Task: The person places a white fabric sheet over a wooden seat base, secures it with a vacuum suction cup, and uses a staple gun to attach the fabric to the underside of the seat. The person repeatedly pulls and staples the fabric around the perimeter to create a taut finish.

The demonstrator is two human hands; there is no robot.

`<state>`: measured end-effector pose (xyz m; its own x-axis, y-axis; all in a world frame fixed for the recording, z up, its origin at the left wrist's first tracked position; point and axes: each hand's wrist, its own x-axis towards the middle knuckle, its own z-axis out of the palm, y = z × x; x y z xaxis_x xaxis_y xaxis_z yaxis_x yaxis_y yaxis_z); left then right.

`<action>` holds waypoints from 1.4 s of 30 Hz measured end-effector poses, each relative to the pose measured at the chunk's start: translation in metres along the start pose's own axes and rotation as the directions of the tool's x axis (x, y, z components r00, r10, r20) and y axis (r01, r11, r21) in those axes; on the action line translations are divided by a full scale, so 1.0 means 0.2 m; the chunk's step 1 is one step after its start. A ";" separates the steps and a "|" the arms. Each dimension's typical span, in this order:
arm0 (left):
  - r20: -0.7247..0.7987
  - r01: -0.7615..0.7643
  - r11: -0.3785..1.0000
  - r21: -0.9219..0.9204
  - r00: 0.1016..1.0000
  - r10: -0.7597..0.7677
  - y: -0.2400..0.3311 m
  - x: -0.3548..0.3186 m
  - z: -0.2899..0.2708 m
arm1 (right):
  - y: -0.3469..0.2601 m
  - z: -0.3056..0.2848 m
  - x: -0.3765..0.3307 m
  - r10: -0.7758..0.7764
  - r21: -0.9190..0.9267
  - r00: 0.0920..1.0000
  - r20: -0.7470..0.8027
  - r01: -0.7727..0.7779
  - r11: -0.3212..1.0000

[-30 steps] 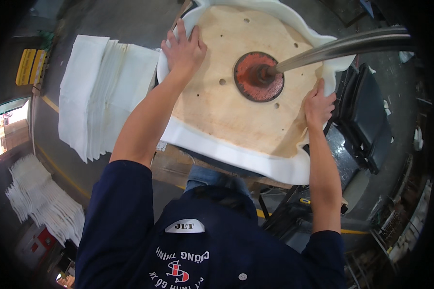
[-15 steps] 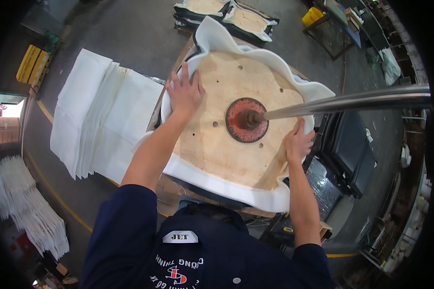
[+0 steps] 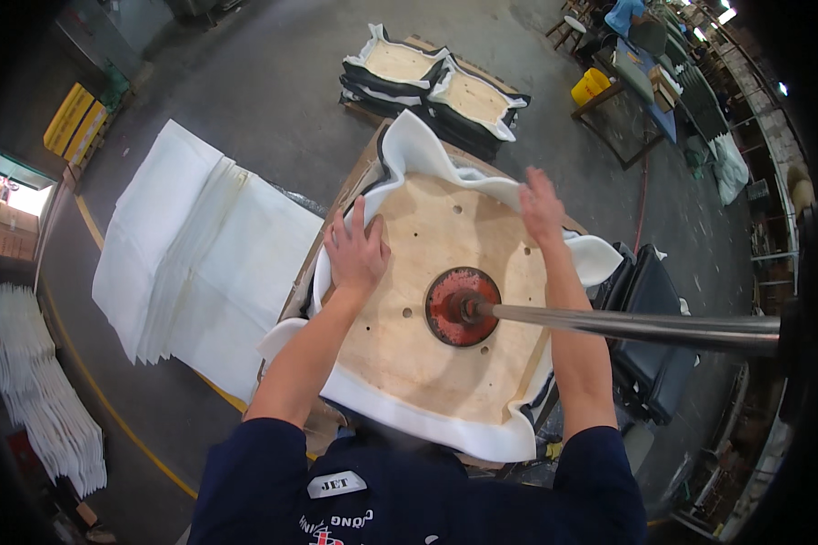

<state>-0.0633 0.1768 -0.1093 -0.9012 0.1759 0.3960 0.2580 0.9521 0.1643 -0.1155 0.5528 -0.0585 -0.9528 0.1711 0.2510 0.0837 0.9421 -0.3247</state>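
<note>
A square plywood seat board [image 3: 427, 381] with several drilled holes lies in front of me, ringed by white padding [image 3: 409, 136] that stands up wavy at its edges. A black layer shows under the padding. Against the board's middle sits a red round press plate [image 3: 463, 306] on a metal shaft [image 3: 627, 327]. My left hand [image 3: 358, 252] lies on the board's left edge with fingers spread, fingertips at the padding. Over the far right edge, my right hand [image 3: 543, 211] stretches its fingers out beside the padding, slightly blurred; whether it touches is unclear.
Stacked white sheets [image 3: 200, 245] lie at my left, with another white pile [image 3: 41, 391] farther off. Padded boards [image 3: 468, 95] are stacked beyond the work. Black cushions [image 3: 650, 336] stand at the right. A table with a yellow bucket [image 3: 591, 86] is at the far right, near a person [image 3: 624, 16].
My right hand has left the board's right edge and moved to its far right edge. My left hand stays on the left edge. The whole view has shifted, showing more of the far floor.
</note>
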 end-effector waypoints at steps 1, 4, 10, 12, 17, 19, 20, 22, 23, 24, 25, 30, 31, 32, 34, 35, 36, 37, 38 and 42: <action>0.003 0.014 1.000 0.002 1.000 -0.014 -0.01 -0.01 -0.01 | -0.06 0.04 0.01 0.015 0.011 0.998 0.059 -0.016 1.000; -0.027 0.030 0.999 0.028 0.999 -0.029 -0.04 -0.03 0.00 | -0.21 0.17 -0.16 -0.002 -0.055 0.986 0.169 0.012 0.998; -0.041 0.022 0.998 0.051 0.999 -0.020 -0.03 -0.02 0.00 | -0.31 0.22 -0.45 -0.068 -0.178 0.995 0.074 0.081 0.981; -0.035 0.025 0.999 0.042 0.999 -0.024 -0.03 -0.02 0.00 | -0.32 0.22 -0.46 -0.092 -0.183 0.994 0.066 0.102 0.978; -0.030 0.037 0.999 0.010 0.999 -0.036 -0.03 -0.03 -0.02 | -0.32 0.22 -0.48 -0.110 -0.189 0.992 0.056 0.119 0.975; -0.040 0.037 0.999 0.007 0.999 -0.036 -0.02 -0.03 -0.02 | -0.31 0.22 -0.49 -0.122 -0.180 0.992 0.042 0.127 0.975; -0.044 0.034 0.999 0.004 0.998 -0.034 -0.01 -0.04 -0.03 | -0.30 0.22 -0.51 -0.131 -0.161 0.990 0.058 0.139 0.977; -0.067 0.036 0.999 0.026 0.997 -0.034 -0.01 -0.04 -0.03 | -0.30 0.18 -0.54 -0.151 -0.123 0.985 0.087 0.161 0.979; -0.078 0.033 0.999 0.034 0.997 -0.030 0.00 -0.05 -0.03 | -0.27 0.16 -0.58 -0.156 -0.058 0.982 0.108 0.163 0.985; -0.074 0.028 0.999 0.026 0.997 -0.026 0.00 -0.05 -0.02 | -0.22 0.13 -0.61 -0.166 0.005 0.978 0.124 0.167 0.986; -0.073 0.025 0.999 0.025 0.997 -0.023 -0.01 -0.05 -0.01 | -0.21 0.09 -0.64 -0.181 0.074 0.974 0.136 0.173 0.982; -0.006 0.037 0.999 -0.018 0.999 -0.037 -0.03 -0.07 -0.08 | -0.20 -0.27 -1.24 0.075 0.268 0.995 -0.067 -0.054 0.962; 0.059 0.042 0.998 -0.046 0.998 -0.039 -0.01 -0.06 -0.16 | -0.15 -0.38 -1.42 0.226 0.289 0.965 -0.130 -0.181 0.940; 0.123 0.052 0.996 -0.066 0.991 -0.043 -0.02 -0.05 -0.22 | -0.11 -0.48 -1.58 0.369 0.322 0.911 -0.186 -0.298 0.898; 0.135 0.017 0.916 -0.401 0.990 0.041 -0.19 0.01 -0.23 | 0.11 -0.56 -1.98 0.676 0.446 0.698 -0.235 -0.541 0.714; 0.250 0.205 0.730 -0.652 0.967 -0.048 -0.33 0.03 -0.22 | 0.24 -0.53 -2.19 0.750 0.494 0.596 -0.287 -0.578 0.649; 0.398 0.396 0.459 -0.795 0.912 -0.098 -0.49 0.02 -0.22 | 0.33 -0.53 -2.35 0.825 0.526 0.562 -0.054 -0.687 0.502; 0.492 0.484 0.453 -0.749 0.864 -0.108 -0.64 -0.04 -0.25 | 0.34 -0.53 -2.52 0.852 0.517 0.490 0.184 -0.786 0.340; 0.653 0.648 0.407 -0.643 0.742 -0.152 -0.63 -0.10 -0.42 | 0.24 -0.56 -2.60 0.844 0.507 0.441 0.307 -0.826 0.247; 0.802 0.705 0.520 -0.482 0.594 -0.061 -1.12 -0.61 -0.48 | 0.02 -0.46 -2.68 0.807 0.562 0.453 0.379 -0.805 0.188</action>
<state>0.0224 -0.0812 -0.1082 -0.8303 0.2470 -0.4996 -0.3331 0.4987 0.8002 0.4221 0.4926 -0.1096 -0.4752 0.7281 -0.4940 0.6191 -0.1223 -0.7758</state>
